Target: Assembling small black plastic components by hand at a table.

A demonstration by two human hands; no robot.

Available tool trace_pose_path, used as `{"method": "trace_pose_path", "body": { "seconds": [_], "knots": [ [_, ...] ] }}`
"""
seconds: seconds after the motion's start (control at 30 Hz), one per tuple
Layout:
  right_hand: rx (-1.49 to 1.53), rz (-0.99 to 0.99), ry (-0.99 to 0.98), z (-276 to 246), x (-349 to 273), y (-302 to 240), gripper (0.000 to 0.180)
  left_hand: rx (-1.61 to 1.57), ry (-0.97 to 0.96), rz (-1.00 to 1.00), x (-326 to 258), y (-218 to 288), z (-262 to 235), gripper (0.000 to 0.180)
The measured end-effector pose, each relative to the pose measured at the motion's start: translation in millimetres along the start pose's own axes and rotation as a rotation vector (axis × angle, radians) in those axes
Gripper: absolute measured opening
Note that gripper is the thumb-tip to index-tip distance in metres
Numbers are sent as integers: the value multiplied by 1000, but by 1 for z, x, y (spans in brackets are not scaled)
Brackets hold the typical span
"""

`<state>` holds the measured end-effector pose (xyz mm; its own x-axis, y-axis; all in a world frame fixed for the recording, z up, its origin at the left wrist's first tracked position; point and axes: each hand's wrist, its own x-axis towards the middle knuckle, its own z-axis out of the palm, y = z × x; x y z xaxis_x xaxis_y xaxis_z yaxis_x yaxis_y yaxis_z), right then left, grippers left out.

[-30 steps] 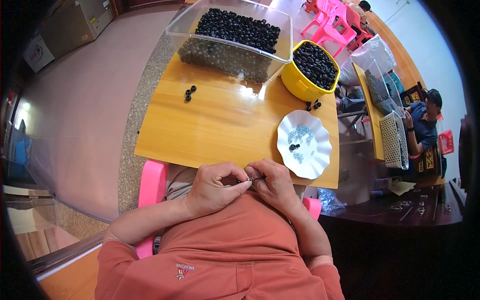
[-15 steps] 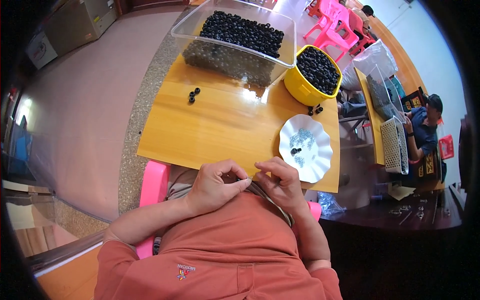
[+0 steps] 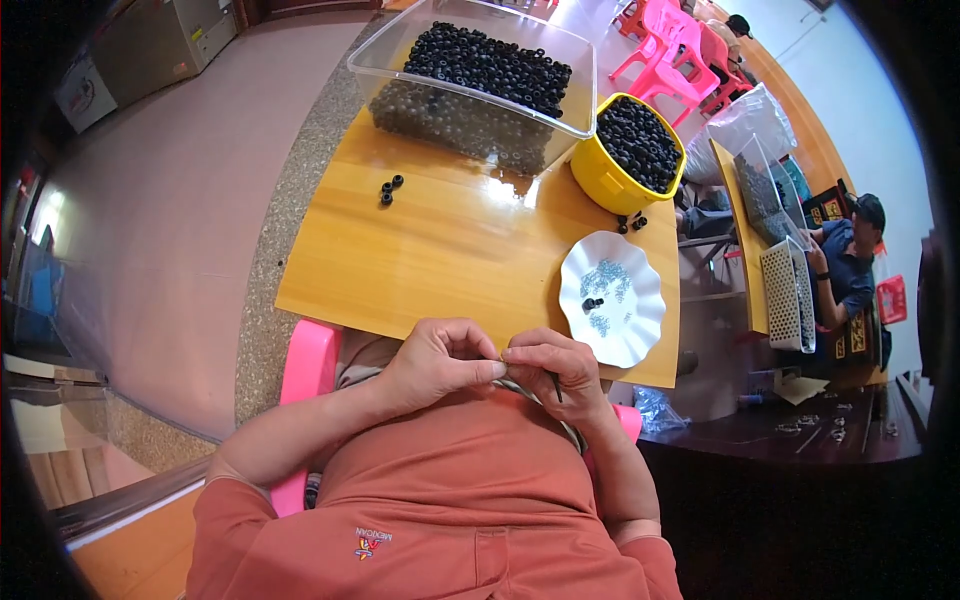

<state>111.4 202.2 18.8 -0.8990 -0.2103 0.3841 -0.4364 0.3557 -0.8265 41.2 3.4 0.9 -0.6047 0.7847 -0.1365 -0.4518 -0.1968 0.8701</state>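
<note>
- While watching closely, saw left hand (image 3: 445, 366) pinched tight at its fingertips, couldn't tell on what!
- Caught right hand (image 3: 562, 368) just beside, curled around slim dark rod (image 3: 558, 389), near glossy wood-grain tabletop (image 3: 430, 260).
- Spotted nothing surely finished; apparently had plenty left: chunky black rings (image 3: 480, 70) heaped in clear plastic box (image 3: 562, 142) and yellow tub (image 3: 600, 180).
- Admired wavy-rimmed white plate (image 3: 645, 310), strewn with tiny translucent bits (image 3: 605, 280).

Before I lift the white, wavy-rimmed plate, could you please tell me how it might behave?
The plate looks thin, so it may feel light. Its tiny pale pieces lie scattered, so could slide if tilted; the rounded black pieces might roll.
</note>
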Motion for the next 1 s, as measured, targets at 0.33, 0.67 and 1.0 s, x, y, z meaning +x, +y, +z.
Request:
{"method": "trace_pose_path", "body": {
  "seconds": [0.33, 0.67, 1.0],
  "knots": [
    [-34, 29, 21, 4, 0, 2, 12, -153, -16, -141, 3, 1, -7, 17],
    [-44, 92, 143, 1, -2, 5, 8, -482, -67, -191, 8, -3, -14, 24],
    [1, 117, 191, -2, -6, 11, 5, -488, -64, -175, 7, 2, -13, 21]
  ]
}}
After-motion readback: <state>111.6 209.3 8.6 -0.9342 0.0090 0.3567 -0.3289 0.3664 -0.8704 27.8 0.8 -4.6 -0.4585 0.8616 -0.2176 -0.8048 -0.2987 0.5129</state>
